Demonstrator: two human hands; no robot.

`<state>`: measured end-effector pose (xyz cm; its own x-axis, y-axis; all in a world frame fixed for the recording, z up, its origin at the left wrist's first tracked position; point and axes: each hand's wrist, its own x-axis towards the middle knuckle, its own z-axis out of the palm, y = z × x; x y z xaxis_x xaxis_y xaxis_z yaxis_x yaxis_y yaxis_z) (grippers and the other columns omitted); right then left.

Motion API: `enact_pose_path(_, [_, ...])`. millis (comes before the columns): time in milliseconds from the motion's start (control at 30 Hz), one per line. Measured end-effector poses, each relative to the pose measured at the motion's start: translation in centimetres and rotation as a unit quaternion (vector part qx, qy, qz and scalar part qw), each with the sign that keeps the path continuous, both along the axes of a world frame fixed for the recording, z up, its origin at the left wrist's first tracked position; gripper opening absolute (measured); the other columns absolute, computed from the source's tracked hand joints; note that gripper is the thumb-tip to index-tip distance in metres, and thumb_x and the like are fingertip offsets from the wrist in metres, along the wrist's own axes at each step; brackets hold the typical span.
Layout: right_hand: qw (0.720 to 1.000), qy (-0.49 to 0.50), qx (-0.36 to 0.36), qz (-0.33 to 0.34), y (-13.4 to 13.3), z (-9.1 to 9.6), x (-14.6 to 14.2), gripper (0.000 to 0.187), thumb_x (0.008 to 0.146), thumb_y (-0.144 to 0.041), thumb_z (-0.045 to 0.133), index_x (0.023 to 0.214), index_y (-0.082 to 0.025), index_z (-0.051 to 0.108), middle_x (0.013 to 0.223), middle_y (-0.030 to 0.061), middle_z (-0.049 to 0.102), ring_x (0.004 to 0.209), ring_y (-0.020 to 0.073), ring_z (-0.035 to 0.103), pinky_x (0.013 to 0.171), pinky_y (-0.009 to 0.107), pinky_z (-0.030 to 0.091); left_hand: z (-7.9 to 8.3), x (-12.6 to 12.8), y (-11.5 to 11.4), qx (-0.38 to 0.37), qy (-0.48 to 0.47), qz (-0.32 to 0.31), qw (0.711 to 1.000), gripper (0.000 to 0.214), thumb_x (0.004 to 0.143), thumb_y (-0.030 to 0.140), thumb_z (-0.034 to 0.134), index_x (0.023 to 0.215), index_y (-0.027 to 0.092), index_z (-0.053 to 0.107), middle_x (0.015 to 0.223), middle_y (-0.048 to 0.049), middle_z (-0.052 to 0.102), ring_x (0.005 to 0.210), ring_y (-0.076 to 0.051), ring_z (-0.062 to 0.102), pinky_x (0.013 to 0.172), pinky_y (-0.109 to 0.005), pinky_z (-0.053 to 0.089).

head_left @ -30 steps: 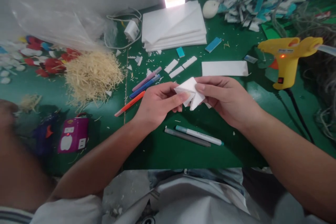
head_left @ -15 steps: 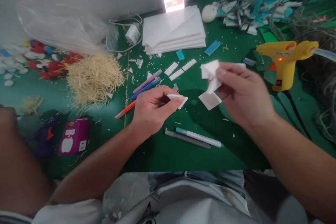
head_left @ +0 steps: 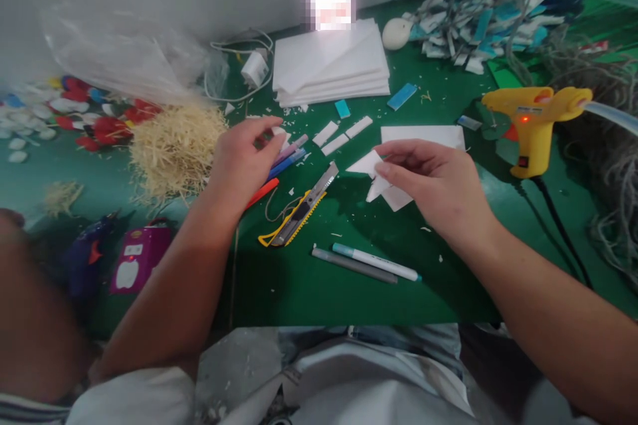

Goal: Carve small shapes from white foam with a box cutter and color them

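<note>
My right hand [head_left: 441,189] is closed on a cluster of white foam triangles [head_left: 371,166], held just above the green table [head_left: 309,292]. Farther left, my left hand [head_left: 244,156] reaches over the coloured markers [head_left: 286,156]. Its thumb and fingers pinch a small white foam piece [head_left: 280,135]. A yellow utility knife [head_left: 299,209] lies on the table between the two hands, touched by neither. A white foam strip [head_left: 423,134] lies just behind my right hand.
A lit yellow glue gun [head_left: 535,123] stands at the right, its cord trailing forward. Stacked white foam sheets [head_left: 331,60] sit at the back, a straw pile [head_left: 174,143] and plastic bag [head_left: 114,53] at left. Two pens [head_left: 369,262] lie near the front edge. A blurred arm [head_left: 30,312] fills the lower left.
The hands came apart. My left hand moved up and left over the markers, uncovering the utility knife. My right hand lowered the foam triangles toward the table.
</note>
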<state>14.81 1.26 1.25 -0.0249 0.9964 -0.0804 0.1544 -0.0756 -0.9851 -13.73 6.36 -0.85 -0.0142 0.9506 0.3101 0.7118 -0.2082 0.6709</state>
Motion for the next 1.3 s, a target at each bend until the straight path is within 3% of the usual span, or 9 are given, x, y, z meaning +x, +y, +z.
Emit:
enact_pose_path(100, [1.0,0.022,-0.001,0.002,-0.1,0.1,0.0,0.015,0.078,-0.025,0.083,0.092,-0.024,0.082,0.078,0.0002,0.075,0.069,0.0144,0.067,0.06,0.029,0.055,0.8,1.4,-1.2,0.06,0.027,-0.023,0.998,0.015,0.081,0.032,0.086,0.094,0.031,0.079,0.103,0.0036,0.075,0.108,-0.025,0.062,0.1,-0.043,0.05])
enact_pose_path(167, [0.999,0.037,-0.003,0.005,-0.3,0.0,-0.1,0.016,0.078,-0.025,0.082,0.094,-0.024,0.082,0.079,0.0002,0.076,0.071,0.0147,0.068,0.062,0.029,0.057,1.8,3.3,-2.9,0.044,0.012,-0.045,0.998,0.003,0.088,0.029,0.078,0.091,0.028,0.079,0.102,0.0004,0.077,0.1,-0.023,0.065,0.09,-0.04,0.053])
enact_pose_path(267, [0.998,0.063,0.002,0.013,-0.4,-0.2,-0.4,0.02,0.076,-0.023,0.083,0.097,-0.024,0.082,0.083,-0.0001,0.078,0.076,0.0151,0.071,0.07,0.03,0.06,2.6,6.3,-5.4,-0.057,-0.086,-0.072,0.992,0.005,0.087,0.028,0.075,0.085,0.024,0.078,0.082,0.0012,0.075,0.071,-0.015,0.063,0.069,-0.031,0.055])
enact_pose_path(400, [0.995,0.084,0.019,0.041,-0.5,-0.3,-0.7,0.023,0.073,-0.019,0.084,0.095,-0.023,0.081,0.085,-0.0008,0.078,0.081,0.0146,0.072,0.078,0.031,0.062,2.4,8.5,-6.8,-0.159,-0.228,-0.1,0.955,0.01,0.079,0.031,0.078,0.082,0.021,0.079,0.078,0.0008,0.076,0.068,-0.015,0.068,0.064,-0.028,0.058])
enact_pose_path(533, [0.994,0.089,0.016,0.065,-0.6,-0.4,-0.9,0.023,0.074,-0.021,0.083,0.097,-0.022,0.08,0.084,-0.0009,0.076,0.078,0.0142,0.071,0.078,0.032,0.062,2.0,8.6,-6.5,-0.197,-0.28,-0.097,0.935,0.011,0.076,0.029,0.079,0.081,0.02,0.08,0.076,0.001,0.077,0.068,-0.016,0.07,0.065,-0.03,0.061])
enact_pose_path(733, [0.994,0.077,0.017,0.076,-0.9,-0.6,-1.0,0.025,0.076,-0.024,0.081,0.101,-0.022,0.079,0.087,0.0001,0.076,0.082,0.0153,0.07,0.078,0.032,0.061,1.9,8.4,-6.5,-0.204,-0.276,-0.088,0.935,0.011,0.073,0.03,0.079,0.079,0.021,0.081,0.072,0.0014,0.075,0.064,-0.016,0.068,0.06,-0.028,0.057])
enact_pose_path(900, [0.994,0.041,0.043,0.093,-1.0,-0.4,-1.0,0.034,0.077,-0.021,0.077,0.11,-0.025,0.078,0.081,-0.0027,0.072,0.075,0.0145,0.066,0.072,0.032,0.06,2.0,8.5,-6.5,-0.19,-0.253,-0.088,0.944,0.009,0.072,0.029,0.077,0.074,0.021,0.079,0.071,0.0008,0.074,0.064,-0.016,0.065,0.058,-0.027,0.054])
enact_pose_path(1100, [0.984,-0.026,0.124,0.127,-1.4,-0.4,-1.0,0.026,0.083,-0.018,0.07,0.107,-0.026,0.078,0.099,0.0012,0.079,0.082,0.0161,0.071,0.078,0.033,0.061,2.2,8.6,-6.9,-0.149,-0.199,-0.08,0.965,0.011,0.072,0.029,0.072,0.067,0.02,0.069,0.061,0.0029,0.058,0.056,-0.011,0.048,0.049,-0.022,0.039])
enact_pose_path(1300, [0.982,-0.025,0.128,0.135,-1.7,-0.4,-1.3,0.021,0.083,-0.017,0.07,0.103,-0.025,0.074,0.098,0.0009,0.079,0.08,0.0159,0.071,0.075,0.032,0.06,2.1,8.6,-7.0,-0.117,-0.163,-0.088,0.976,0.015,0.073,0.025,0.07,0.063,0.021,0.059,0.061,0.0033,0.055,0.059,-0.011,0.046,0.052,-0.024,0.039])
